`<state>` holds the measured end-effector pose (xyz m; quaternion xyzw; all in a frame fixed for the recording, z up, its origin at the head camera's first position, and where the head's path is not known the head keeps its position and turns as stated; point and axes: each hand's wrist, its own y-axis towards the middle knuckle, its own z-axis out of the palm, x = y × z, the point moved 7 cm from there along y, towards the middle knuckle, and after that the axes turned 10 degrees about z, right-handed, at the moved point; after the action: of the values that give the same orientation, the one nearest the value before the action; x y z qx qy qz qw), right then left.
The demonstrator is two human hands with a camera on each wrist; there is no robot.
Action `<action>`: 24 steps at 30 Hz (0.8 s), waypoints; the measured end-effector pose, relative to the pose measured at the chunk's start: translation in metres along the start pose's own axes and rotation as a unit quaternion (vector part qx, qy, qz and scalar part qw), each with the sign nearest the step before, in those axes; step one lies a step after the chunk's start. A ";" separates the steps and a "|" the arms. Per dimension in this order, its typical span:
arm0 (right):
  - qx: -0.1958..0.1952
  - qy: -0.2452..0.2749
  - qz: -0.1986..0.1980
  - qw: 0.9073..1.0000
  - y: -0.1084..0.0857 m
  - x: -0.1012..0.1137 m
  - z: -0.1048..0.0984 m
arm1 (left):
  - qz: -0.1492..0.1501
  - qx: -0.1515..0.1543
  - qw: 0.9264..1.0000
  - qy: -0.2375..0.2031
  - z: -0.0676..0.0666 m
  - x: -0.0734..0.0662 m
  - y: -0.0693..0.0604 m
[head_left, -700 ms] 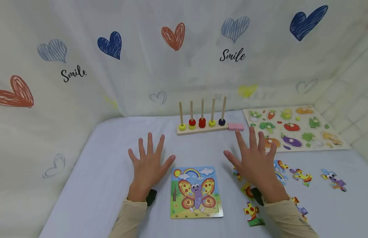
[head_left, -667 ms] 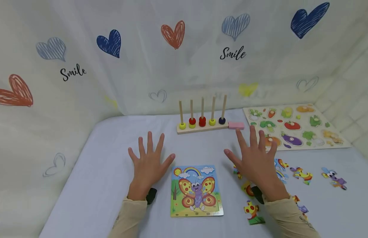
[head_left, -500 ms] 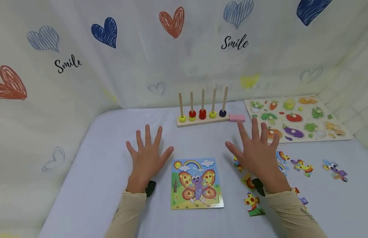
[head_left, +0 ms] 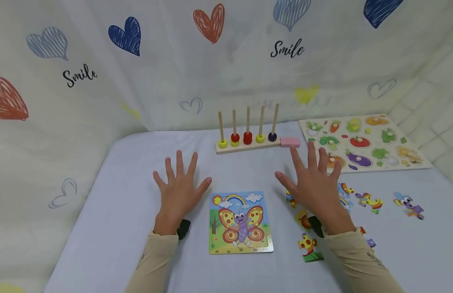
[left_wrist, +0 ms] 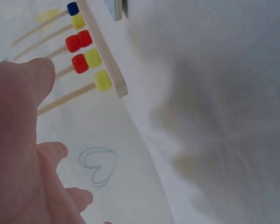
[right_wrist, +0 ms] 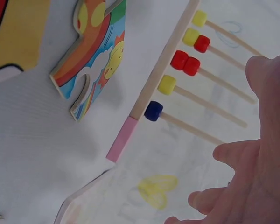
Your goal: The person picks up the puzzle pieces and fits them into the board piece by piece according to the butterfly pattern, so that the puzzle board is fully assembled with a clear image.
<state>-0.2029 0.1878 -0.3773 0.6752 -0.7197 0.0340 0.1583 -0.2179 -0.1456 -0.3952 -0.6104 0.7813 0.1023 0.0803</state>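
Spreading the left hand (head_left: 177, 196) wide, gripping nothing, at ten o'clock from the butterfly board (head_left: 242, 228). Spreading the right hand (head_left: 318, 193) as wide, likewise gripping nothing, between two and three o'clock from it, partly hiding the pieces (head_left: 309, 248). Changed little just now beyond tilting the head view; apparently advanced no piece.
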 end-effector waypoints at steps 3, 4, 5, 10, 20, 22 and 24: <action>-0.001 0.005 -0.001 1.000 -0.002 0.001 0.001 | -0.002 0.001 1.000 0.003 0.002 0.000 -0.003; -0.001 0.007 0.000 1.000 -0.003 0.001 0.001 | -0.002 0.002 1.000 0.003 0.002 0.000 -0.004; 0.000 0.009 0.000 1.000 -0.004 0.001 0.001 | -0.003 0.001 1.000 0.004 0.003 0.000 -0.004; 0.000 0.010 0.000 1.000 -0.004 0.001 0.001 | 0.006 -0.010 1.000 -0.003 0.001 -0.004 -0.006; 0.000 0.009 -0.003 1.000 -0.004 0.005 -0.002 | 0.105 0.006 0.994 0.025 0.003 -0.017 -0.036; -0.001 0.012 -0.005 1.000 -0.003 0.004 -0.002 | 0.124 0.010 0.992 0.033 0.004 -0.019 -0.044; -0.001 0.016 -0.008 1.000 -0.002 0.004 -0.003 | 0.134 0.007 0.990 0.039 0.004 -0.019 -0.052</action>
<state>-0.2005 0.1842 -0.3738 0.6800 -0.7119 0.0428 0.1702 -0.1633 -0.1389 -0.3980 -0.5027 0.8595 0.0831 0.0399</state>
